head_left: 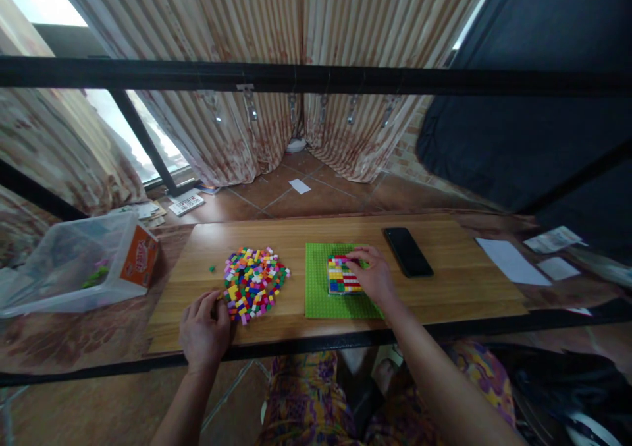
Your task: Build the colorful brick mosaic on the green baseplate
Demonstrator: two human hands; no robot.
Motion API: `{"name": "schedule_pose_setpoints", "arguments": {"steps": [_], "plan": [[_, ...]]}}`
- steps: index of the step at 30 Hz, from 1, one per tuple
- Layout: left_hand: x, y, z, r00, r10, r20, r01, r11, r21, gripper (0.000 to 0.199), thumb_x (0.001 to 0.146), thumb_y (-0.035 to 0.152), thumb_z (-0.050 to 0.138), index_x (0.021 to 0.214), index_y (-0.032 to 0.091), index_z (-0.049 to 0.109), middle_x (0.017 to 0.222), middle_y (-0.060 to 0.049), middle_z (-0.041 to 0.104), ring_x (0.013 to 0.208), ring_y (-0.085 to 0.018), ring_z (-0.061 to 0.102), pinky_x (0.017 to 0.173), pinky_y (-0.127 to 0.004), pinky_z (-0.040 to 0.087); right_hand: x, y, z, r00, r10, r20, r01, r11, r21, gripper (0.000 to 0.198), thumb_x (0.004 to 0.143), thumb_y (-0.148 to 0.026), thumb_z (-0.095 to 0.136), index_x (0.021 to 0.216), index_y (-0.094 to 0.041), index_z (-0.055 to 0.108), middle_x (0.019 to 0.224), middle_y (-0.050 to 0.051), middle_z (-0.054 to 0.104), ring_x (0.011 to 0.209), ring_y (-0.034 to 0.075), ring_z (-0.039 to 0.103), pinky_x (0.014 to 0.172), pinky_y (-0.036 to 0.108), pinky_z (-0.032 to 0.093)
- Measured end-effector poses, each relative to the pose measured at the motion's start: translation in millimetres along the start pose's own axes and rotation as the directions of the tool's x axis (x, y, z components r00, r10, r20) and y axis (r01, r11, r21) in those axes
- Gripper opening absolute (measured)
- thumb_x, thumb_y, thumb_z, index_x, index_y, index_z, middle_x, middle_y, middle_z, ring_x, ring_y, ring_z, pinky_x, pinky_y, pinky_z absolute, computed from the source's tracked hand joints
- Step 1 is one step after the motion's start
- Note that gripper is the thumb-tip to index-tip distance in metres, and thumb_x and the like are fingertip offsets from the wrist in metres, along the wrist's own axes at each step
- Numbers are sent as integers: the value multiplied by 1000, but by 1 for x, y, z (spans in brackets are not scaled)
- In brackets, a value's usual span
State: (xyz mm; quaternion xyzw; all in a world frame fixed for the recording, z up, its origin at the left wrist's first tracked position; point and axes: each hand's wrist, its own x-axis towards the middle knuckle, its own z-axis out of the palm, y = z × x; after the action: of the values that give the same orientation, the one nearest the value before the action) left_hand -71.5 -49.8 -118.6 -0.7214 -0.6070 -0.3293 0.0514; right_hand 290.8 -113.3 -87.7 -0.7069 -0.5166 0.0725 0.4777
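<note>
A block of stacked toy bricks, in red, white, yellow, green and blue rows, stands on a green baseplate. Over its upper right part, the thumb and fingers of my right hand are pinched together on a small pinkish toy brick at the top row. To the left lies a heap of loose toy bricks in many colours. My left hand rests on the table at the heap's near left edge, its fingers curled together; what is between its fingertips is too small to make out.
The wooden table also carries a black phone right of the baseplate and one stray green brick. Left of the table stands a clear plastic box with an orange label. Paper sheets lie at the right. A dark bar crosses ahead.
</note>
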Motion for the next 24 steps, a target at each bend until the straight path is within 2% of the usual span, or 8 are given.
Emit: {"name": "schedule_pose_setpoints", "arguments": {"steps": [6, 11, 18, 24], "plan": [[-1, 2, -1, 1000, -5, 2, 5, 1000, -2, 26, 88, 30, 50, 97, 16, 70, 101, -9, 71, 96, -25, 62, 88, -35, 48, 2, 4, 0, 992, 125, 29, -127, 986, 106, 27, 80, -44, 60, 88, -22, 72, 102, 9, 68, 99, 23, 62, 90, 41, 47], [0, 5, -4, 1000, -21, 14, 21, 1000, -24, 25, 87, 29, 50, 98, 18, 69, 101, -9, 70, 97, -25, 61, 88, -36, 48, 8, 2, 8, 963, 246, 106, -256, 962, 95, 32, 79, -49, 59, 88, -22, 73, 95, 7, 73, 92, 23, 64, 88, 41, 47], [0, 6, -3, 999, -43, 28, 44, 998, -43, 24, 87, 30, 50, 99, 19, 69, 103, -8, 70, 98, -24, 61, 89, -37, 47, 9, 2, 13, 945, 292, 149, -311, 942, 128, 31, 76, -48, 63, 83, -21, 74, 84, 6, 75, 82, 23, 67, 80, 39, 50], [-1, 3, -1, 999, -28, 30, 29, 999, -41, 25, 87, 29, 50, 98, 17, 69, 103, -10, 70, 97, -24, 61, 91, -37, 47, 9, 4, 14, 940, 299, 166, -325, 931, 168, 31, 76, -49, 63, 80, -20, 74, 84, 6, 75, 81, 22, 67, 80, 37, 50]]}}
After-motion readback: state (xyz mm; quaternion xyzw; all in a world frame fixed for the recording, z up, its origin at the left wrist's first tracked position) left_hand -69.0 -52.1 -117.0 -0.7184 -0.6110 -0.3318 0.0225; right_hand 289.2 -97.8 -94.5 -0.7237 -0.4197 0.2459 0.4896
